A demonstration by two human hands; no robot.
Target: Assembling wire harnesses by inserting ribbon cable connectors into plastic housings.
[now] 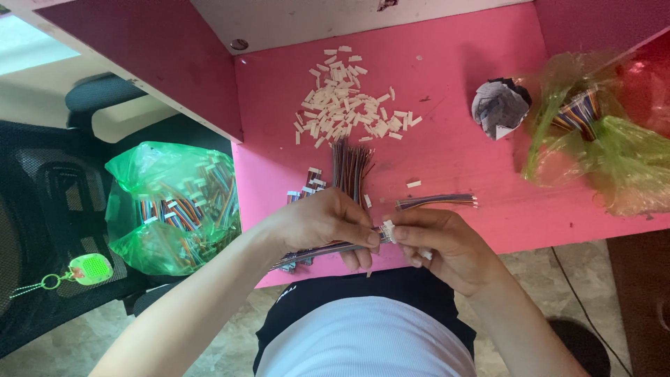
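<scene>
My left hand (324, 223) pinches a flat bundle of multicoloured wires (314, 253) that trails down-left over the table's front edge. My right hand (436, 244) holds a small white connector (388, 230) at the end of that bundle, fingertips of both hands nearly touching. A loose sheaf of dark wires (349, 166) lies just beyond my left hand. Farther back sits a heap of several white connectors (345, 98). One more wire bundle (436, 202) lies just above my right hand.
The pink table (453, 153) has a crumpled paper ball (499, 106) and a green plastic bag with wires (593, 132) at right. Another green bag of finished wires (174, 206) rests on a black chair (49, 230) at left.
</scene>
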